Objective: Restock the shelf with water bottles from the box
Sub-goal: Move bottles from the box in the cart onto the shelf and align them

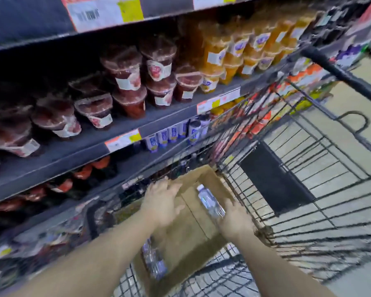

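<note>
Head view: right hand (234,219) apparently holds blurred bottle (210,202) over box (186,239).

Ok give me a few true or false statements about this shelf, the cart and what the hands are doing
1. The brown cardboard box sits inside the black wire shopping cart. True.
2. The right hand grips a clear plastic water bottle. True.
3. The left hand holds a red jam cup. False: it is open over the box and holds nothing.
4. The orange-filled cups stand left of the dark red cups. False: they stand to the right.
5. The box is sealed. False: it is open.
</note>
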A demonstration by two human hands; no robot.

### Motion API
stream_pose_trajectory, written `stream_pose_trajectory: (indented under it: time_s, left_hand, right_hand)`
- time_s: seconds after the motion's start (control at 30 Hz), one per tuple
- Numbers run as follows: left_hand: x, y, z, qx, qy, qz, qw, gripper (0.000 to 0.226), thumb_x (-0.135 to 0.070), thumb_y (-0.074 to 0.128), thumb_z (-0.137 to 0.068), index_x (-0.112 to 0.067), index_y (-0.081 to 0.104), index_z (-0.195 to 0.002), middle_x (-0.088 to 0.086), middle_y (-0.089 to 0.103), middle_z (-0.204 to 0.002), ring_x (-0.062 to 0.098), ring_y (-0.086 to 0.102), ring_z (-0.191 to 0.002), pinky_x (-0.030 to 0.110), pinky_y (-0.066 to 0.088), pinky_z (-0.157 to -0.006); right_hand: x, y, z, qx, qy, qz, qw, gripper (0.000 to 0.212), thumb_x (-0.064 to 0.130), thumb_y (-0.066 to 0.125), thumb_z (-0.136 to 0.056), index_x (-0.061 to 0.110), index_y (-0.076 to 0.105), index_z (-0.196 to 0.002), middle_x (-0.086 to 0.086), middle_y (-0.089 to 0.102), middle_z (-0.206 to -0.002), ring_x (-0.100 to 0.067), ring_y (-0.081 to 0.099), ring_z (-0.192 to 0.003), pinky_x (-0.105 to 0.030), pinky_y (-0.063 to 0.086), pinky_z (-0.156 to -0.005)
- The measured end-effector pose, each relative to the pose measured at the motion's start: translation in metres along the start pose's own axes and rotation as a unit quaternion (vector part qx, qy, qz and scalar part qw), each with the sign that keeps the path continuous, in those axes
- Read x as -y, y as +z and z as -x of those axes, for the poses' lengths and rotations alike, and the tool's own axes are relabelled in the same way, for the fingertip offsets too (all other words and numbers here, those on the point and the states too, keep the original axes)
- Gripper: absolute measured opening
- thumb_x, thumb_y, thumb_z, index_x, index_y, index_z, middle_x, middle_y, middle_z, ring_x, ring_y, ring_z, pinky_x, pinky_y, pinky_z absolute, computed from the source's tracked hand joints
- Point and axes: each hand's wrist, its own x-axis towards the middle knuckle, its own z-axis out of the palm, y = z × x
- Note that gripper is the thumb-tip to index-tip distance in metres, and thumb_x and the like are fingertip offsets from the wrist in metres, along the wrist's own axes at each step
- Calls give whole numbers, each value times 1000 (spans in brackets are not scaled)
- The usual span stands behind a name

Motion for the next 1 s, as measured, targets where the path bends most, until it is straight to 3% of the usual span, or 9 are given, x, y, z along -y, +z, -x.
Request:
stream_pose_trajectory:
  time_s: [0.23, 0.6, 0.73, 0.83, 0.9, 0.93, 1.0]
  left_hand:
    - [8, 59, -49, 32, -35, 26, 999, 67, -55, 47, -95, -35, 21, -154, 4, 23, -161, 26, 16, -150, 40, 12, -123]
    - [28, 111, -66, 63, -63, 36, 995, 68, -54, 47, -95, -35, 19, -154, 7, 23, -162, 26, 15, -150, 38, 8, -123]
    - [31, 117, -67, 61, -64, 79, 993, 67, -53, 48, -95, -33, 23, -153, 3, 25, -159, 25, 17, -148, 40, 11, -123]
    - [33, 116, -64, 54, -66, 95, 992, 66, -52, 48, -96, -33, 22, -154, 1, 24, -159, 25, 16, -148, 37, 9, -123]
    - [34, 114, -60, 54, -73, 111, 990, 67, -52, 49, -96, -34, 23, -154, 0, 25, -159, 24, 18, -147, 36, 11, -122]
    - [34, 114, -58, 56, -77, 126, 987, 67, -52, 49, -96, -34, 22, -154, 0, 25, -160, 24, 19, -147, 35, 14, -121]
    - [34, 110, -54, 68, -94, 170, 979, 68, -52, 51, -95, -35, 22, -154, 2, 26, -160, 23, 23, -147, 33, 21, -118]
  right_hand:
    - [-11, 73, -72, 61, 2, -33, 998, 51, 31, 49, -95, 16, 33, -140, -8, 47, -134, -26, 47, -124, -37, 42, -100]
    - [-9, 138, -128, -2, 55, 10, 998, 71, 19, 44, -95, 22, 6, -154, -6, 41, -133, -27, 45, -121, -40, 45, -92]
    - [-5, 148, -135, -15, 74, 14, 997, 73, 17, 50, -94, 24, 8, -154, -5, 39, -134, -27, 40, -120, -38, 49, -81]
    - [-10, 147, -144, -15, 65, 6, 998, 67, 15, 49, -92, 26, 18, -151, -5, 44, -132, -27, 45, -119, -37, 48, -81]
    - [-11, 139, -143, 33, 56, -95, 993, 65, 26, 63, -78, 30, 38, -138, -1, 59, -118, -25, 60, -107, -33, 50, -78]
    - [-10, 135, -141, 64, 49, -205, 975, 62, 28, 70, -72, 29, 48, -130, 2, 66, -105, -23, 66, -94, -31, 53, -75]
    - [-2, 126, -127, 144, 39, -428, 892, 59, 14, 82, -69, 19, 58, -123, -2, 74, -95, -23, 70, -82, -36, 57, -75]
